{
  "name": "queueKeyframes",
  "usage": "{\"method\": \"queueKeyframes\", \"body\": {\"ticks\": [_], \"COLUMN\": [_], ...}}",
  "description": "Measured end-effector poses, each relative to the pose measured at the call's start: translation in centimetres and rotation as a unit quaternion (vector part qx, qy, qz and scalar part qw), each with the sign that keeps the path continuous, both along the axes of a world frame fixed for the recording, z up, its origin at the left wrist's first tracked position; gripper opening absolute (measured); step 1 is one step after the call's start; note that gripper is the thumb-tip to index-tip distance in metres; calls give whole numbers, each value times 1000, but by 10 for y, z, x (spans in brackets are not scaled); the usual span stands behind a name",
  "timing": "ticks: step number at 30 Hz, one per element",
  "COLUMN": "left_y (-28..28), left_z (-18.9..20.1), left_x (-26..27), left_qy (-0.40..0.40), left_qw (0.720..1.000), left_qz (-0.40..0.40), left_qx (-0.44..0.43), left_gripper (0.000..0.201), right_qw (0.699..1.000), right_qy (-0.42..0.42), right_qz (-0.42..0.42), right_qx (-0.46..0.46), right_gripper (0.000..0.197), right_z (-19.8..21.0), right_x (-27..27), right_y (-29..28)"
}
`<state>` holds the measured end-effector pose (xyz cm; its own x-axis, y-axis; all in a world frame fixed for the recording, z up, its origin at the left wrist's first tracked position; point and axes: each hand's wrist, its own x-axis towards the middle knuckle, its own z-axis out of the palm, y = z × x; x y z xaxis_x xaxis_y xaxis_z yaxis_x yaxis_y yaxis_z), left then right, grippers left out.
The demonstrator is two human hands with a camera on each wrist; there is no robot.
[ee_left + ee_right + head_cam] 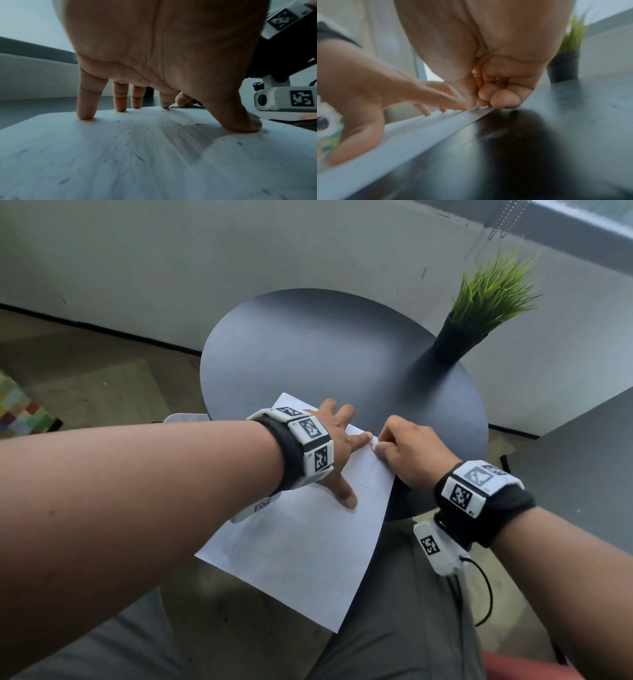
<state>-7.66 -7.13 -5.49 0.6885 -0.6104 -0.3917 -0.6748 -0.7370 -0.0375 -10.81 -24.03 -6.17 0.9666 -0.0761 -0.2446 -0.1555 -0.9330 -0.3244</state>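
Pressing down with straight, spread fingers, your left hand [337, 453] pins the paper [301, 553] to the counter [325, 347]. Your right hand [409, 453], fingers curled, pinches the paper's right edge just beside your left forefinger. The paper's near half overhangs the counter.

**Matt paper on a dark, smooth table**

Your sheet [301, 542] is thin white paper. It is matt and smooth, flecked with small grey specks and wrinkled at one edge. Your table [325, 354] has a dark, smooth top with a faint sheen. The pot [452, 340] looks like matt black plastic. Your wristbands [289, 453] are black cloth and carry hard white plastic blocks [310, 428] printed with black patterns. Your trousers [404, 611] are grey woven cloth. The wall [239, 261] is pale, matt and scuffed.
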Motion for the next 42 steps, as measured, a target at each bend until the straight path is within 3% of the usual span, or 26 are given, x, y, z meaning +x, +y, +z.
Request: {"method": "queueKeyframes", "body": {"ticks": [5, 10, 14, 20, 24, 29, 34, 39, 42], "left_y": [1, -1, 1, -2, -2, -3, -2, -3, -2], "left_z": [0, 0, 0, 0, -2, -2, -1, 0, -1], "left_x": [1, 1, 1, 2, 3, 2, 1, 0, 1], "left_qy": [2, -4, 3, 0, -1, 1, 4, 4, 3], "left_qw": [1000, 1000, 1000, 1000, 1000, 1000, 1000, 1000, 1000], "left_qz": [-2, -2, -2, 3, -2, 3, 0, 3, 1], "left_qx": [-13, 9, -6, 17, 13, 13, 14, 15, 9], "left_gripper": [108, 119, 110, 121, 120, 122, 122, 121, 121], "right_qw": [997, 1000, 997, 1000, 996, 999, 995, 999, 996], "right_qy": [25, 0, 28, 1, 29, 5, 26, -4, 11], "right_qz": [67, -16, 62, -27, 84, -21, 83, -26, 82], "right_qx": [11, 2, 27, 6, 21, 29, 41, 18, 15], "right_gripper": [9, 13, 9, 9, 9, 11, 10, 11, 10], "right_z": [-5, 1, -4, 6, -1, 5, -2, 6, 0], "right_x": [-12, 6, -15, -2, -27, -12, -33, -13, -31], "right_y": [15, -5, 14, -14, 10, -15, 8, -19, 5]}}
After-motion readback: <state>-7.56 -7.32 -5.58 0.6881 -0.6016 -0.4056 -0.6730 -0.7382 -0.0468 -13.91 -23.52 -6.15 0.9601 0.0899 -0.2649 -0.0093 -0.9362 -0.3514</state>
